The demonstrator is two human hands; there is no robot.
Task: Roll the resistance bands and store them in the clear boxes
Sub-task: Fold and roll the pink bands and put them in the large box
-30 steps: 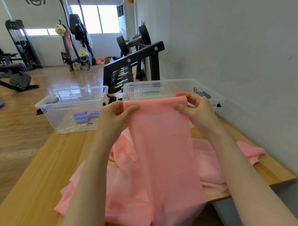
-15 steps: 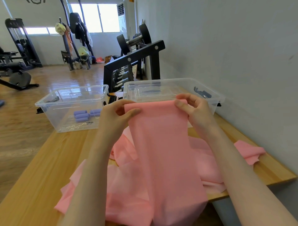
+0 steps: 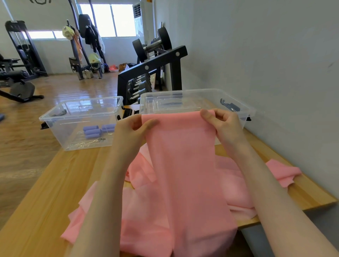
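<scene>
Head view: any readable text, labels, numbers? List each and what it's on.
None can be read.
Barcode sticker on the left clear box: bars and digits too small to read.
Dark logo on the far wall: cut off by the frame's top edge, illegible.
Pink resistance band: no print visible.

Band (image 3: 185, 165) showing plain pink, no pattern; pink heap (image 3: 143, 207) lying beneath it. Desk (image 3: 45, 192) showing light wood grain. Boxes (image 3: 60, 117) reading clear; rolls (image 3: 91, 131) inside the left one showing lavender-blue. Rack (image 3: 156, 62) showing black. Wall (image 3: 256, 55) showing pale grey.
</scene>
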